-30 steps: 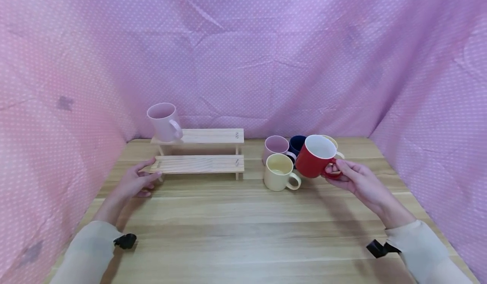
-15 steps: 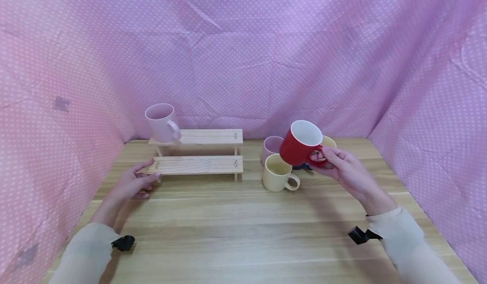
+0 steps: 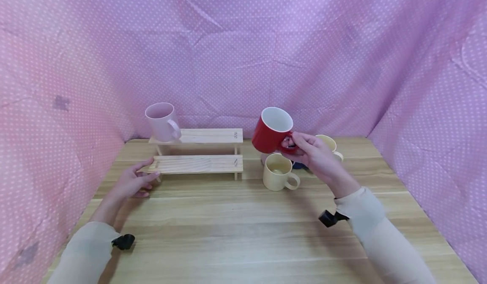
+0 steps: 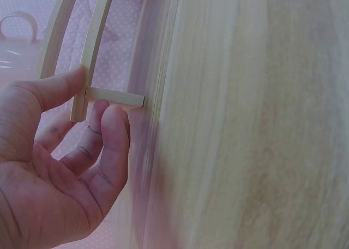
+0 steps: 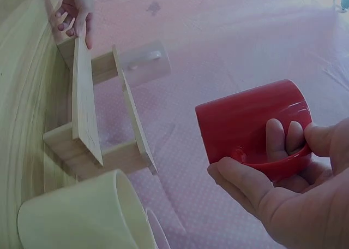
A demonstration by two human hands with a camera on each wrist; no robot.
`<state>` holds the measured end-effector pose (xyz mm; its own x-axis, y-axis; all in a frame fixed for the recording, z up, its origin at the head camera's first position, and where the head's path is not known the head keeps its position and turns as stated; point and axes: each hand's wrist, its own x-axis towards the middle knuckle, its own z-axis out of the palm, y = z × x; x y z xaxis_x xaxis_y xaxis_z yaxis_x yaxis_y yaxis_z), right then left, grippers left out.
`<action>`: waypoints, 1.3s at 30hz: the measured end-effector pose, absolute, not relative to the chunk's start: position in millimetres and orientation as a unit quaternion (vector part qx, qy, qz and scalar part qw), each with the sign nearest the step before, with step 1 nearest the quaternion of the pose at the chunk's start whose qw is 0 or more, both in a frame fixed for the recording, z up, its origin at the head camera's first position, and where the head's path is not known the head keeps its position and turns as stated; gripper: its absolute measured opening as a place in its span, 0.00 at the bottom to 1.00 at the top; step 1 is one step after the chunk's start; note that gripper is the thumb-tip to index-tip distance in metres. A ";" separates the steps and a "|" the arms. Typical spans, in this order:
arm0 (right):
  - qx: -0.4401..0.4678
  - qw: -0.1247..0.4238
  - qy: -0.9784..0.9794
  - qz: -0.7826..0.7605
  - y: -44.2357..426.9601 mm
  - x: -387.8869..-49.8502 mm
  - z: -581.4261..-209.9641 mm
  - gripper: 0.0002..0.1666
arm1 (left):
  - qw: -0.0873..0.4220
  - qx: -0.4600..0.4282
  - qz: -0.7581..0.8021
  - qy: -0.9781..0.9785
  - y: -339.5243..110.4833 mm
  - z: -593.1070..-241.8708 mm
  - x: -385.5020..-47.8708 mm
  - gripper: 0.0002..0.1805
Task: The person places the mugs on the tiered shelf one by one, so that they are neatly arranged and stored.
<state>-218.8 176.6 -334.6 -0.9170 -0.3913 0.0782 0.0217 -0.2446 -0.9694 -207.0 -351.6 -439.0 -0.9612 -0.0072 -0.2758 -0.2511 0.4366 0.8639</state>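
My right hand [image 3: 316, 157] grips the handle of a red mug [image 3: 265, 135] with a white inside, raised and tilted above the other mugs. In the right wrist view, fingers pass through the handle of the red mug [image 5: 245, 123]. At the left, my left hand [image 3: 131, 184] holds the left end of the lower shelf of a two-tier wooden rack [image 3: 198, 164]. The left wrist view shows the left hand [image 4: 65, 167] at the shelf end, beside a short leg. A pale pink mug [image 3: 164, 126] stands upright at the left of the upper shelf.
Under and beside the red mug, a cream mug [image 3: 274, 179] stands in front. A second yellow mug [image 3: 326, 143] is behind the right hand. A navy mug [image 3: 299, 165] and another pink mug [image 3: 263, 158] are mostly hidden. Pink dotted cloth [image 3: 243, 64] encloses the wooden table [image 3: 228, 233].
My right hand has carried the red mug left and upward, from beside the cream mug to above and behind it. The left hand and the rack stay in place.
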 end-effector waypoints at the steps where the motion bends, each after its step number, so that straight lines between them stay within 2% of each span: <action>1: -0.154 0.134 0.600 -0.773 171.3 -221.0 -333.6 0.14 | 0.116 -0.078 0.526 0.839 -351.8 -439.3 -206.9 0.48; 12: -0.123 0.148 0.622 -0.759 108.5 -251.8 -330.9 0.16 | 0.116 -0.080 0.527 0.838 -351.7 -438.3 -206.3 0.48; 23: -0.086 0.176 0.654 -0.731 56.8 -290.3 -335.5 0.14 | 0.115 -0.080 0.518 0.844 -350.9 -438.9 -207.6 0.47; 39: -0.093 0.192 0.651 -0.729 8.2 -300.8 -336.1 0.16 | 0.120 -0.077 0.527 0.838 -352.0 -436.5 -206.1 0.48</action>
